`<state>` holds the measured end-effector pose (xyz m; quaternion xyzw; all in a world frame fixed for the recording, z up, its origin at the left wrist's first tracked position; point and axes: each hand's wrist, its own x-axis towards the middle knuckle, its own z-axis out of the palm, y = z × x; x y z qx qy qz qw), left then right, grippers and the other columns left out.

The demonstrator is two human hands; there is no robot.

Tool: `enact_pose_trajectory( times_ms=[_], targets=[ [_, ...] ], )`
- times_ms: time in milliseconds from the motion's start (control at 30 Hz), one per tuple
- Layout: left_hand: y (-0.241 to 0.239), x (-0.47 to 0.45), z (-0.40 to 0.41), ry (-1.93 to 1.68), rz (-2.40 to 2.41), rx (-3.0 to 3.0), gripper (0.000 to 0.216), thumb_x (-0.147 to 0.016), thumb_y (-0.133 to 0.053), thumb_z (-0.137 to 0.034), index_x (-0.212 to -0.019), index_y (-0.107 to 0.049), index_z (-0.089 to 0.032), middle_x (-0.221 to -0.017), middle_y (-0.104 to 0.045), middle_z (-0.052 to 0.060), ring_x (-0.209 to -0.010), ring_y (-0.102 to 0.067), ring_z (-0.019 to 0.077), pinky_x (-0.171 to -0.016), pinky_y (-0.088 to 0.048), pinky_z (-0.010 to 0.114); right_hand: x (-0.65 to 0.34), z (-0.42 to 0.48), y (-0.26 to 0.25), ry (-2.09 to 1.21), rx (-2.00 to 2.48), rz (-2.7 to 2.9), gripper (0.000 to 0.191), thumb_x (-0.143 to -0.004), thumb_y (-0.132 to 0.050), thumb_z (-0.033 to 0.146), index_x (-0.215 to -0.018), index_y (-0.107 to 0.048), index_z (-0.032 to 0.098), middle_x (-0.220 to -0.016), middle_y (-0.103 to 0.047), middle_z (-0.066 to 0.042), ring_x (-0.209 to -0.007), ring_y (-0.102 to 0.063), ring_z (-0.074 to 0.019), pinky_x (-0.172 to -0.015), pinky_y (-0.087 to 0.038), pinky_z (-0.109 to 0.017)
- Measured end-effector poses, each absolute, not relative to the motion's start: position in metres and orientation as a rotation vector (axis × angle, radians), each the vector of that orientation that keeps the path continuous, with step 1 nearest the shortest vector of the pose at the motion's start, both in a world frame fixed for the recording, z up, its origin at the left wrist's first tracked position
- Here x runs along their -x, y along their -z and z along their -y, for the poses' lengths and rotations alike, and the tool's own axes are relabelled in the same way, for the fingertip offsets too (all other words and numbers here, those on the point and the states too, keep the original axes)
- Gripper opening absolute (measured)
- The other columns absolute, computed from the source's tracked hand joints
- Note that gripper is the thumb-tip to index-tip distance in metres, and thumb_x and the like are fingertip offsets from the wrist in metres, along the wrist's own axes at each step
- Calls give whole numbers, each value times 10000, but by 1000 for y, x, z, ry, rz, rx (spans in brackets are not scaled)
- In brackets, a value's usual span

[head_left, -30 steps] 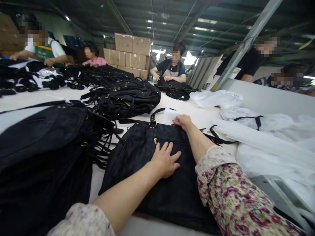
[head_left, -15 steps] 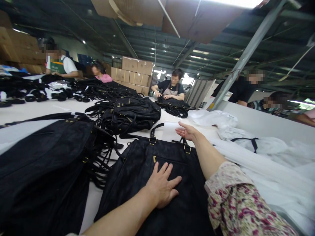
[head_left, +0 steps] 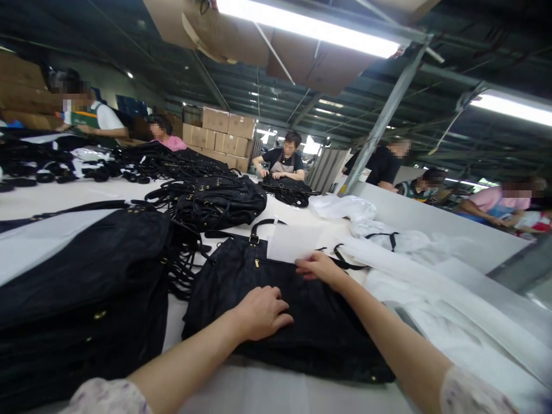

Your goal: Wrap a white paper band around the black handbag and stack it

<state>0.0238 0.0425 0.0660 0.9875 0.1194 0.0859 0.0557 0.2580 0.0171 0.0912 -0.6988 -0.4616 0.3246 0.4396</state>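
A black handbag lies before me on the table, with gold rings at the handle and a gold zip pull. My left hand rests on its front panel, fingers slightly bent, thumb apart, holding nothing. At the bag's upper edge, my right hand has its fingers closed at the lower right corner of a white sheet. That sheet covers part of the top edge and the right handle's base. My right fingertips are partly hidden.
Another black bag with a white sheet on it lies at left. Stacked black bags stand behind. White plastic wrapping spreads along the right, beside a low partition. Several co-workers are around, one handling a bag opposite.
My right hand has closed and come down toward the bag's front, the white sheet moving with it. My left hand's spread fingers have drawn together. The bag's bottom edge now shows; the view has shifted right.
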Motion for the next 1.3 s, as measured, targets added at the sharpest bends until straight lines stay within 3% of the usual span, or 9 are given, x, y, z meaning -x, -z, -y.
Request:
enact_pose_trajectory(
  times_ms=[100,167,267,367,600,833,1000,1167,1300],
  targets=[
    [-71,6,-17,-336,-198,-3053,307,-975,-473,-428,-1139,-622,-216,-997,-655,45,-883,-631,223,-747,-477,324,-240,12,-61,-633,1744,1306,115,-730,-665,262,-781,-716,174,-703,-706,-25,-730,-685,-202,-636,-562,-287],
    [-64,20,-8,-427,-80,-3133,392,-944,-546,-413,-1261,-537,-183,-1098,-652,82,-985,-618,248,-808,-468,341,-233,23,-48,-511,1715,1380,236,-749,-593,239,-935,-733,207,-862,-741,-29,-856,-690,-215,-788,-568,-340],
    [-50,30,-10,-556,112,-3237,435,-961,-522,-294,-1376,-431,-201,-1306,-579,130,-1141,-571,267,-908,-440,371,-227,34,-36,-360,1681,1451,354,-770,-533,252,-1066,-722,207,-1107,-724,-72,-1074,-653,-254,-1008,-483,-437],
    [-44,30,-22,-550,189,-3245,398,-955,-462,-158,-1349,-458,-221,-1285,-599,123,-1100,-601,244,-882,-460,353,-222,41,-27,-271,1658,1527,393,-779,-548,281,-1125,-713,194,-1242,-669,-104,-1193,-597,-273,-1102,-398,-465],
    [-41,32,-26,-590,139,-3185,341,-969,-499,-216,-1307,-502,-265,-1179,-628,75,-1074,-603,225,-903,-454,337,-204,52,-13,-183,1676,1580,418,-853,-521,291,-1245,-653,231,-1361,-585,-106,-1229,-576,-258,-1083,-429,-455],
    [-37,42,-18,-550,-44,-3100,434,-905,-618,-382,-1308,-500,-272,-1213,-616,63,-1125,-546,253,-989,-394,412,-194,67,-19,-98,1731,1729,378,-817,-457,132,-1048,-734,244,-1224,-677,-71,-1127,-628,-220,-1004,-490,-381],
    [-28,53,-17,-698,-239,-2925,225,-889,-588,-209,-1114,-576,-210,-1131,-594,64,-1032,-544,222,-933,-460,361,-185,81,-24,-75,1792,1781,378,-843,-440,118,-1066,-718,241,-1232,-669,-62,-1122,-620,-213,-1011,-476,-372],
    [-16,55,-19,-966,-231,-2855,60,-863,-564,-112,-900,-562,-159,-1433,-422,161,-1274,-430,289,-1031,-426,404,-178,86,-29,-8,1843,1877,430,-838,-407,83,-1103,-711,234,-1234,-668,-57,-1101,-603,-213,-992,-474,-361],
    [-16,50,-20,-796,-113,-2900,77,-879,-589,-115,-891,-558,-184,-1223,-635,52,-1124,-554,235,-960,-448,395,-173,91,-35,32,1886,1947,479,-787,-413,43,-1119,-703,231,-1238,-670,-45,-1071,-586,-216,-976,-472,-369]
  ],
)
